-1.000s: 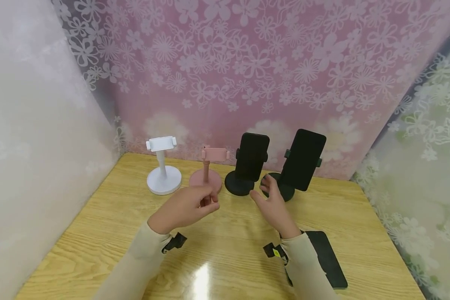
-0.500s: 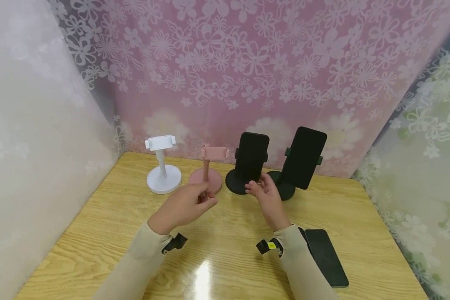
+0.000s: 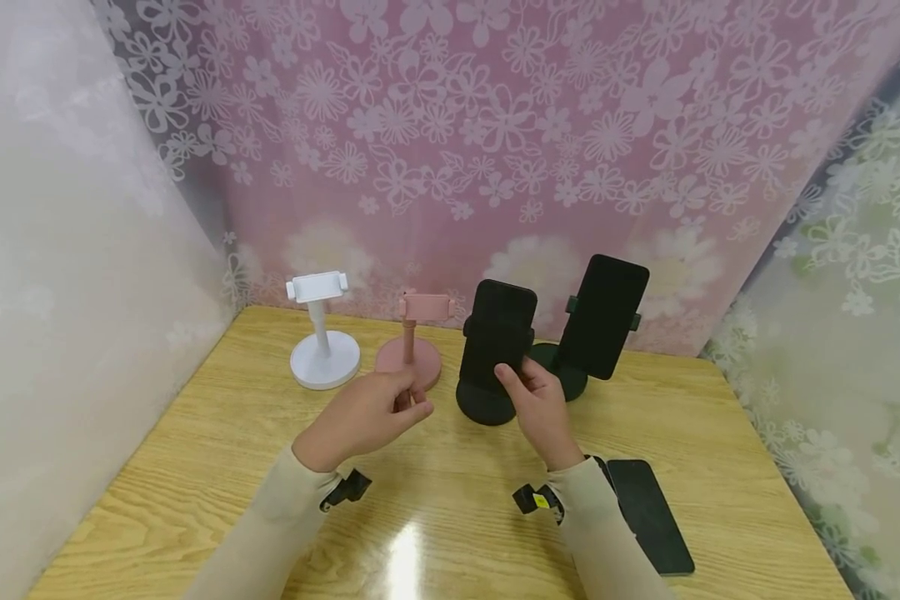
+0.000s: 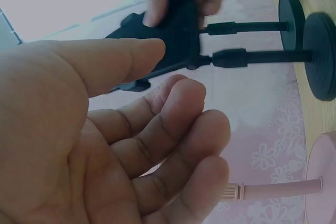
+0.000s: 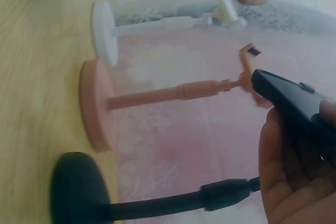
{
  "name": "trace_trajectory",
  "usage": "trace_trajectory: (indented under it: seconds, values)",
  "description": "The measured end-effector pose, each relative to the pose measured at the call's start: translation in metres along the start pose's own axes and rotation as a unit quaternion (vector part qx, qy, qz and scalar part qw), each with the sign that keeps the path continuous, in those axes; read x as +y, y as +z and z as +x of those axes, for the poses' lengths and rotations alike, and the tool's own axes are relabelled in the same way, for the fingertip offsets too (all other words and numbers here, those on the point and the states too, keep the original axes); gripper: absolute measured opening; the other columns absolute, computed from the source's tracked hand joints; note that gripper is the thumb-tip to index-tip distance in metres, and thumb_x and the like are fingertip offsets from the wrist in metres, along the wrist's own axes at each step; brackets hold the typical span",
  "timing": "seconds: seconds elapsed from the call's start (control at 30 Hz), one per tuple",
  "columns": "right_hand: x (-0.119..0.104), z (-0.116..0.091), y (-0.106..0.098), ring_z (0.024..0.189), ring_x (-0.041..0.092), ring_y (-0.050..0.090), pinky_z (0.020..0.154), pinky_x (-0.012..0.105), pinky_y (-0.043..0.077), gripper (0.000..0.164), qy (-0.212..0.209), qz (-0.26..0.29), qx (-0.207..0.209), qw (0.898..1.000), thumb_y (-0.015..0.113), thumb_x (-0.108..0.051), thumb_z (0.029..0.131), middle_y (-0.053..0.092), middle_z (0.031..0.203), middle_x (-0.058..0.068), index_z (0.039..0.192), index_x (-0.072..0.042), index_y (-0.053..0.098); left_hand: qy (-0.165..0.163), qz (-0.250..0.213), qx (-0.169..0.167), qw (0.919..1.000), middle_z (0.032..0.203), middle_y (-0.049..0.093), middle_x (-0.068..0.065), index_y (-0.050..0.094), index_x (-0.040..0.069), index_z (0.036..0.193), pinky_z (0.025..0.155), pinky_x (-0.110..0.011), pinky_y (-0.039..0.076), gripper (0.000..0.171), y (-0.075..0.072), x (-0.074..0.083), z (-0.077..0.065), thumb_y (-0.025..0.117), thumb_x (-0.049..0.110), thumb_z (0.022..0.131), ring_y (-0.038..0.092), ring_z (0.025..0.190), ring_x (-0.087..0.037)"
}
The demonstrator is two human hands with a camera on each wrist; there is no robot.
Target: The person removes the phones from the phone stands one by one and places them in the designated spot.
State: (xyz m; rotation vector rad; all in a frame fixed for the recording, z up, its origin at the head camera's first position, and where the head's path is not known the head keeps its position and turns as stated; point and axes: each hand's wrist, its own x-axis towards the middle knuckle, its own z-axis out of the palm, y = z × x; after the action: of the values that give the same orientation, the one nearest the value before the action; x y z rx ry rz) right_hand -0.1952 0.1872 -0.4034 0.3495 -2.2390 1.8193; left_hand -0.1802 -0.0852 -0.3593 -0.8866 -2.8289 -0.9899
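The right hand (image 3: 543, 408) has gone from reaching to gripping: a second ago it was apart from the slim black rectangular phone (image 3: 498, 333), and now its thumb presses the screen near the lower right edge with the fingers behind. That phone sits between the side clamps of the black, round-based stand (image 3: 486, 408), which has come forward on the pale wood-grain counter (image 3: 195, 458), nearer the person. Phone and stand have shifted together, so the phone is probably still firmly clamped; whether the stand slid or was briefly lifted cannot be told.

The left hand (image 3: 366, 417) has hardly moved. It holds nothing, its fingers loosely bent and its thumb apart, in front of the pink, round-based stand (image 3: 409, 343).

The dark green, round-based stand (image 3: 573, 385) with its larger black phone (image 3: 605, 317) and the white, round-based stand (image 3: 319, 329) look undisturbed, so the work in hand appears confined to the black stand and its phone.
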Motion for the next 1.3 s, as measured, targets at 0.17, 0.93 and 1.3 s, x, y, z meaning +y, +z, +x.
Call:
trace_trajectory:
  seconds: [0.17, 0.93, 1.3]
  values:
    - [-0.009, -0.007, 0.0, 0.096, 0.011, 0.067, 0.089, 0.024, 0.055, 0.032, -0.016, 0.018, 0.003, 1.0, 0.063, -0.021, 0.106, 0.072, 0.111, 0.01, 0.127, 0.001, 0.069, -0.001, 0.001, 0.0, 1.0, 0.071, 0.058, 0.014, 0.067, 0.022, 0.097, 0.055, -0.026, 0.043, 0.014, 0.0, -0.002, 0.0, 0.069, 0.035, 0.101, 0.049, 0.057, -0.005]
    - [-0.042, -0.037, 0.015, 0.108, 0.012, 0.071, 0.09, 0.033, 0.059, 0.027, -0.115, 0.13, -0.196, 0.965, 0.057, -0.011, 0.107, 0.073, 0.123, -0.005, 0.132, -0.005, 0.068, 0.16, -0.17, 0.121, 0.9649, 0.094, 0.06, 0.008, 0.066, 0.022, 0.104, 0.067, -0.03, 0.056, 0.015, -0.012, 0.002, -0.006, 0.068, 0.036, 0.101, 0.061, 0.081, -0.009]
    - [-0.036, -0.03, -0.003, 0.098, 0.009, 0.071, 0.081, 0.03, 0.06, 0.029, -0.14, 0.106, -0.288, 0.941, 0.063, -0.003, 0.102, 0.074, 0.118, -0.007, 0.126, -0.015, 0.073, 0.199, -0.16, 0.07, 0.9644, 0.082, 0.062, 0.012, 0.062, 0.02, 0.09, 0.062, -0.027, 0.054, 0.015, -0.018, 0.006, -0.008, 0.076, 0.02, 0.096, 0.06, 0.074, -0.005]
